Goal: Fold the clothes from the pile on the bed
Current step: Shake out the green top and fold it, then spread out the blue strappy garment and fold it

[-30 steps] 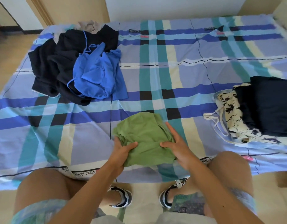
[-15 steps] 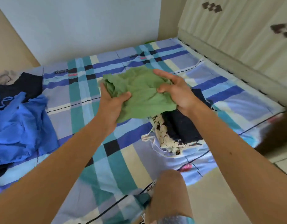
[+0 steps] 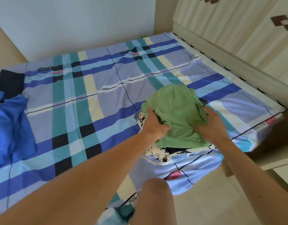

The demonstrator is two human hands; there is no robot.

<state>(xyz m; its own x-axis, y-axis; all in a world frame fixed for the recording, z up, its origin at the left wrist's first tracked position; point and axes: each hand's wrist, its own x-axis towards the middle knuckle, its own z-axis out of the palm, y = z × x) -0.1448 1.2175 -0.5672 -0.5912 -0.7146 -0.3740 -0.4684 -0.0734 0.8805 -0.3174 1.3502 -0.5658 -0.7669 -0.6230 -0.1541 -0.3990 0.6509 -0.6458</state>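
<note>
Hands clamp a folded green garment [image 3: 177, 111] from both sides. The left hand [image 3: 153, 125] pinches its left edge, thumb on top and fingers curled under. The right hand [image 3: 213, 125] grips the right edge with its fingers tucked into the cloth. The garment sits over a stack of folded clothes near the bed's right corner: a cream top with black print [image 3: 158, 151] and a dark piece [image 3: 174, 150] show beneath its near edge. Whether it rests fully on them I cannot tell.

Both forearms reach forward, bare and nearly straight, with a bare knee [image 3: 154, 200] between them. The green cloth is soft, matte and creased. The checked sheet [image 3: 91, 95] lies smooth. Well apart at the left lie a crumpled blue garment [image 3: 8, 127] and dark clothes [image 3: 8, 83]. A ribbed cream headboard [image 3: 237, 38] lines the right side.
</note>
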